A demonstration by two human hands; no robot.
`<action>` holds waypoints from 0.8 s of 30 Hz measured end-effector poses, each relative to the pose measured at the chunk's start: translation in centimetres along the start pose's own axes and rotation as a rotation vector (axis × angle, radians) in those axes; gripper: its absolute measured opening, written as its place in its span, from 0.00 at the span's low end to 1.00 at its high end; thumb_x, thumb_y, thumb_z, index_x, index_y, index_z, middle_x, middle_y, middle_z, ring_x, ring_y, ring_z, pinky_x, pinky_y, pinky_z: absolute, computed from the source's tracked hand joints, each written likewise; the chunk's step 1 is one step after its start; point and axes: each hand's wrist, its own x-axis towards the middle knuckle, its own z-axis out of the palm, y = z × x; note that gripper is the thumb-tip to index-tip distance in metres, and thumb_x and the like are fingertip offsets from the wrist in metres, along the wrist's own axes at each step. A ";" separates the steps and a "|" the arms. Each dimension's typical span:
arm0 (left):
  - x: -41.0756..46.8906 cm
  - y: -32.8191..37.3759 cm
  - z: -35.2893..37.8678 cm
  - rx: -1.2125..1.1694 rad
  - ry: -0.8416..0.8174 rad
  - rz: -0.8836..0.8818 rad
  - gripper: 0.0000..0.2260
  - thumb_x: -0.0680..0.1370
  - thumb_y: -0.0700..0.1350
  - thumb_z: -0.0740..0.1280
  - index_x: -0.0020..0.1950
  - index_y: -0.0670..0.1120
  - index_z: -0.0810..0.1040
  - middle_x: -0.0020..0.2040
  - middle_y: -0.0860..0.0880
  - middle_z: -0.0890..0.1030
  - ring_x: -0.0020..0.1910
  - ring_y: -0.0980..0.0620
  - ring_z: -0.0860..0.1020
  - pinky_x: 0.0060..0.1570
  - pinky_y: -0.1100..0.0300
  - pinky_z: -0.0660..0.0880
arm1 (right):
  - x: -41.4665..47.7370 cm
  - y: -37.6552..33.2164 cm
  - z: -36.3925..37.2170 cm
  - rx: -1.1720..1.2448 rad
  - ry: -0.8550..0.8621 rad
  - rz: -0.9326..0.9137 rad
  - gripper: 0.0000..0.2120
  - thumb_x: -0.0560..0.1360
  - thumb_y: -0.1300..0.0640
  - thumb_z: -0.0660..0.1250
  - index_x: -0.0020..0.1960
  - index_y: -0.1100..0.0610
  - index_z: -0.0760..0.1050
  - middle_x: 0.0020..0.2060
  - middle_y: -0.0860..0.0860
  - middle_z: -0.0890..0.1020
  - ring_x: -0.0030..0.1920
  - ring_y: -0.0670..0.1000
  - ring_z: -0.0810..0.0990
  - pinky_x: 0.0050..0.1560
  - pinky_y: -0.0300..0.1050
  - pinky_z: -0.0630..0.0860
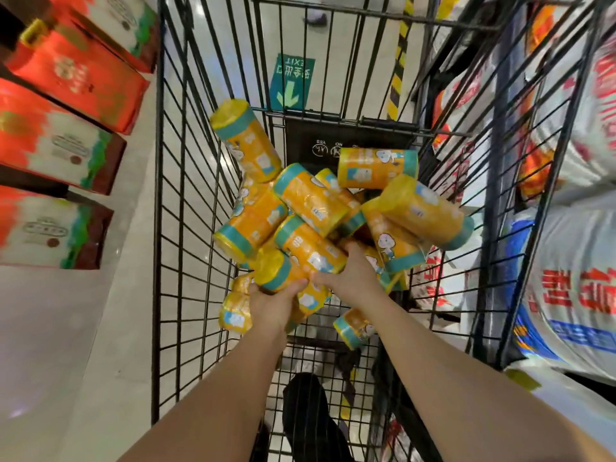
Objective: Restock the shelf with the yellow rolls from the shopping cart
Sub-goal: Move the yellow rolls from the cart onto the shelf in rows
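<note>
While reaching into cart [186, 201] | left hand [271, 306]: fingers grip yellow roll [271, 270] | right hand [350, 278]: fingers grip second roll [308, 246]

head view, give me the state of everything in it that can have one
shopping cart, loaded with rolls, not yet emptied
yellow rolls, wrapped, heaped at all angles in the cart
front roll, gripped by the left hand
middle roll, gripped by the right hand
left hand, thumb curled round front roll
right hand, fingers and thumb round middle roll
red boxes, closed, lined up at left
</note>
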 end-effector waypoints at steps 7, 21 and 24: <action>-3.5 0.5 -2.1 -0.025 -0.168 -0.023 0.28 0.69 0.50 0.76 0.64 0.52 0.66 0.55 0.47 0.81 0.53 0.46 0.81 0.56 0.43 0.78 | -4.4 0.5 -0.6 0.306 0.076 0.063 0.40 0.67 0.46 0.78 0.72 0.53 0.64 0.63 0.48 0.74 0.58 0.48 0.74 0.55 0.45 0.73; -11.5 2.7 -10.8 0.588 -0.492 0.185 0.22 0.72 0.47 0.75 0.61 0.50 0.69 0.51 0.51 0.79 0.50 0.49 0.79 0.50 0.55 0.77 | -20.5 1.6 -0.8 0.528 0.399 -0.081 0.33 0.67 0.55 0.79 0.65 0.46 0.65 0.54 0.42 0.74 0.51 0.41 0.75 0.42 0.27 0.68; -13.6 3.2 -13.0 0.681 -0.576 0.320 0.20 0.75 0.41 0.74 0.63 0.48 0.70 0.48 0.53 0.79 0.44 0.54 0.79 0.40 0.65 0.77 | -24.2 1.9 0.0 0.601 0.488 -0.118 0.32 0.68 0.54 0.79 0.66 0.46 0.67 0.55 0.44 0.76 0.51 0.41 0.76 0.43 0.30 0.71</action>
